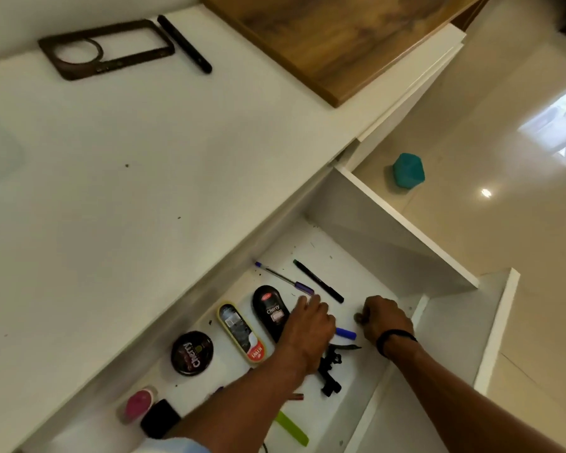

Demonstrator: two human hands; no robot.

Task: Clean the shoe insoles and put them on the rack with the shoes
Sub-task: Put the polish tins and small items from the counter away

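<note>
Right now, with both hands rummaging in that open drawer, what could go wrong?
The left hand lies over the black Cherry polish applicator, close to loose pens; a careless sweep could knock them about. The right hand seems to pinch something small beside the drawer wall, and it might drop among the clutter. A black tool lies just under the left wrist and could snag or scrape it.

A: what's the person wearing, anything?

B: barely. Both forearms are bare, and there's a thin black band round the wrist of the right hand (386, 318). The left hand (309, 320) wears nothing, though a light blue sleeve (180, 446) edge shows near the elbow.
</note>
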